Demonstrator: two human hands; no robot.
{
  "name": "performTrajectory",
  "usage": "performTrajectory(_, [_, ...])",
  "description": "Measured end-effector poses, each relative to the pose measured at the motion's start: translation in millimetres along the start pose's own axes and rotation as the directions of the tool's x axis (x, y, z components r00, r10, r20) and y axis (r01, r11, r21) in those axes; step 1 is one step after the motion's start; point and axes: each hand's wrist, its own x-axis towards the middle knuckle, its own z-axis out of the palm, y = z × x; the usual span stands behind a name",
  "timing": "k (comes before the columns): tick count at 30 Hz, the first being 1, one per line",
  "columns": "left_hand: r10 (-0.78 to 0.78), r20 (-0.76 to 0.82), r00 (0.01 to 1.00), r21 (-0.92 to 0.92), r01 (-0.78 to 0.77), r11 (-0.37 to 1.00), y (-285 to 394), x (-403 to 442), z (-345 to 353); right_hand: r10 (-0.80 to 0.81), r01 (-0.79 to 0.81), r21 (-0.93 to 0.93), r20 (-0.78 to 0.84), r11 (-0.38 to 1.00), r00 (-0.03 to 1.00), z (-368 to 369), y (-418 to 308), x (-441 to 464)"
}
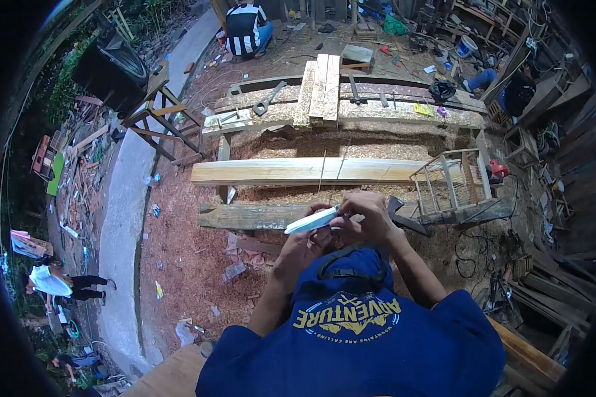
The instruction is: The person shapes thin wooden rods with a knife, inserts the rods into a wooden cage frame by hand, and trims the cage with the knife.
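Observation:
My left hand (306, 246) is closed round a white, elongated, flat-sided object (312, 221), held just in front of my chest. I cannot make out its exact kind. The fingers of my right hand (366, 215) are pinched together at the object's right end; a small dark spot shows there, too small to name. Below and beyond both hands runs a weathered beam (258, 216). Just right of my right hand lies a dark-headed tool (407, 217), partly hidden by my wrist. Two thin lines, sticks or cords, cross the pale plank (265, 171) ahead.
Stacked planks (322, 89) lie across the shavings-covered bench, near a handsaw (269, 99) and a hammer (355, 91). A slatted wooden frame (451, 177) and a red tool (498, 170) stand right. A person in stripes (245, 30) crouches beyond; others are further off.

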Motion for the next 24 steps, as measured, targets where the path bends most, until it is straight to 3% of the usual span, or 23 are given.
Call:
performTrajectory(5, [-0.047, 0.056, 0.997, -0.011, 0.047, 0.999, -1, 1, -7, 0.16, -0.161, 0.007, -0.163, 0.987, 0.974, -17, 8, 2])
performTrajectory(8, [-0.028, -0.009, 1.0, -0.036, 0.028, 0.999, -4, -1, 8, -0.004, 0.002, -0.018, -0.068, 1.0, 0.998, -19, -5, 5])
performTrajectory(9, [-0.019, -0.041, 0.999, -0.047, 0.017, 0.999, -6, -1, 11, -0.017, 0.017, 0.03, 0.005, 0.999, 1.0, -16, -12, 4])
performTrajectory(10, [-0.027, -0.003, 1.0, -0.077, 0.027, 0.997, -7, 2, 7, -0.014, 0.015, -0.041, 0.034, 0.999, 0.999, -15, -15, 4])
performTrajectory(13, [-0.026, 0.131, 0.991, -0.2, 0.052, 0.979, -11, 10, -15, 0.038, -0.039, -0.043, -0.034, 0.998, 0.999, -11, -2, 0])
performTrajectory(16, [-0.058, 0.127, 0.99, -0.178, 0.08, 0.981, -14, 12, -16, 0.038, -0.039, -0.044, -0.038, 0.998, 0.999, -12, -5, 1])
performTrajectory(19, [-0.011, 0.067, 0.998, -0.113, 0.019, 0.993, -14, 4, -4, -0.017, 0.016, -0.055, -0.016, 0.998, 1.0, -14, -9, 5])
performTrajectory(22, [0.008, 0.115, 0.993, -0.045, -0.003, 0.999, -12, 4, -8, -0.056, 0.058, -0.079, 0.022, 0.995, 0.998, -16, -9, 7])
performTrajectory(24, [0.031, 0.1, 0.995, -0.077, -0.023, 0.997, -13, 3, -7, -0.099, 0.1, -0.079, 0.02, 0.992, 0.995, -16, -8, 9])
